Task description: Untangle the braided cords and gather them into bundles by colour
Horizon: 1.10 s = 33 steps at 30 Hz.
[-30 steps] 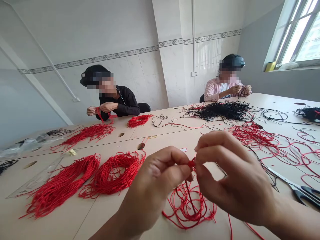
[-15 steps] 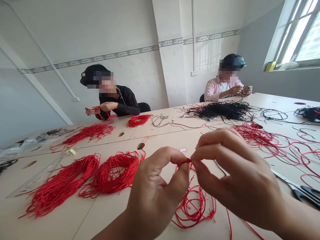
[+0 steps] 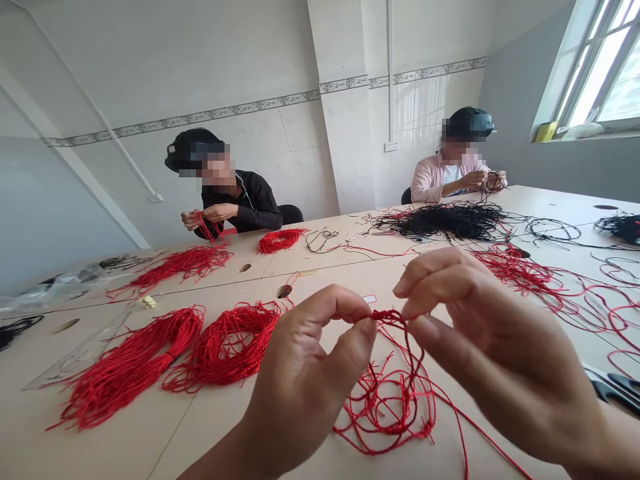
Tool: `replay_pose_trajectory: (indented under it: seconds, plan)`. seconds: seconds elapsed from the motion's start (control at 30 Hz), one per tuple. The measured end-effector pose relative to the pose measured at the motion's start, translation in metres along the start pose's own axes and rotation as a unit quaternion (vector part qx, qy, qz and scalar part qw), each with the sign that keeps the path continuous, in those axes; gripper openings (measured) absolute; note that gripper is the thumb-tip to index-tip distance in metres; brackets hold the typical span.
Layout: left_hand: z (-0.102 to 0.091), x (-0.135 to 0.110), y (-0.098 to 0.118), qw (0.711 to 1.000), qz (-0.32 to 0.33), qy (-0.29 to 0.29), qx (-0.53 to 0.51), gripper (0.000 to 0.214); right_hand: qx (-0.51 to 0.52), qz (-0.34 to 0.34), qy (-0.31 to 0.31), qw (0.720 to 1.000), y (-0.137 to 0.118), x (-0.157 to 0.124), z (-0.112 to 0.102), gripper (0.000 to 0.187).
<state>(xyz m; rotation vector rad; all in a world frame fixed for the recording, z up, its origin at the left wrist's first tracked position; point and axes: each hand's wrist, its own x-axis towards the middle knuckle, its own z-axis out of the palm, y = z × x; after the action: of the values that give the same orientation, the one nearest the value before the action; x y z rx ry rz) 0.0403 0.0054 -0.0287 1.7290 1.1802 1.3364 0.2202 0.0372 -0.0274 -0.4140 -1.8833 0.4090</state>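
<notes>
My left hand (image 3: 305, 373) and my right hand (image 3: 495, 353) are raised over the table, each pinching one end of a short stretch of red cord (image 3: 389, 315) between thumb and forefinger. From the pinch a loop of the same cord hangs down into a loose red tangle (image 3: 390, 410) on the tabletop below my hands. Both hands are closed on the cord.
Two bundles of red cords (image 3: 135, 363) (image 3: 227, 343) lie at the left. Loose red cords (image 3: 545, 283) spread at the right, scissors (image 3: 613, 387) at the right edge. A black cord heap (image 3: 445, 220) lies farther back. Two people sit across the table handling cords.
My hands have drawn slightly apart, so a short length of cord shows between the fingertips. The hanging loop and tangle have shifted a little right.
</notes>
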Motion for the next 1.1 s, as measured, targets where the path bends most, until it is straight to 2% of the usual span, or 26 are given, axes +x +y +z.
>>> replay_pose_trajectory:
  seconds: [0.1, 0.2, 0.33, 0.4, 0.5, 0.67, 0.73, 0.83, 0.9, 1.0, 1.1]
  plan:
    - [-0.002, 0.002, 0.0, 1.0, 0.008, 0.008, 0.008, 0.013, 0.092, 0.055, 0.01, 0.994, 0.001, -0.001, -0.005, 0.012]
    - [0.0, 0.003, 0.002, 0.995, 0.068, 0.036, 0.066, 0.01, 0.107, 0.085, 0.022, 0.99, 0.002, 0.001, -0.007, 0.019]
    - [0.004, 0.004, 0.006, 0.957, 0.194, 0.061, 0.206, 0.011, -0.011, 0.065, -0.008, 0.998, -0.001, 0.006, -0.004, 0.008]
    - [0.005, 0.004, 0.005, 0.927, 0.255, 0.077, 0.264, 0.012, -0.079, 0.028, -0.004, 0.996, -0.004, 0.007, -0.002, 0.013]
    - [0.007, 0.003, 0.002, 0.896, 0.303, 0.093, 0.31, 0.012, -0.154, 0.006, -0.004, 0.988, -0.006, 0.007, 0.0, 0.017]
    - [0.008, 0.002, 0.0, 0.888, 0.303, 0.089, 0.334, 0.01, -0.219, -0.038, -0.018, 0.975, -0.001, 0.005, 0.001, 0.015]
    - [0.008, 0.002, 0.003, 0.899, 0.286, 0.077, 0.321, 0.008, -0.24, -0.058, -0.018, 0.969, 0.002, 0.006, 0.001, 0.014]
    - [0.007, 0.003, 0.007, 0.919, 0.252, 0.067, 0.295, 0.011, -0.271, -0.066, 0.019, 0.96, 0.001, 0.007, 0.001, 0.014]
    - [0.007, 0.003, 0.009, 0.922, 0.239, 0.08, 0.295, 0.011, -0.261, -0.052, 0.036, 0.963, -0.003, 0.007, 0.001, 0.013]
    - [0.007, 0.002, 0.007, 0.904, 0.263, 0.111, 0.317, 0.008, -0.194, 0.004, -0.005, 0.981, -0.009, 0.003, 0.001, 0.013]
    - [0.008, 0.0, 0.004, 0.882, 0.293, 0.122, 0.348, 0.009, -0.155, 0.063, -0.026, 0.985, -0.011, -0.001, 0.002, 0.016]
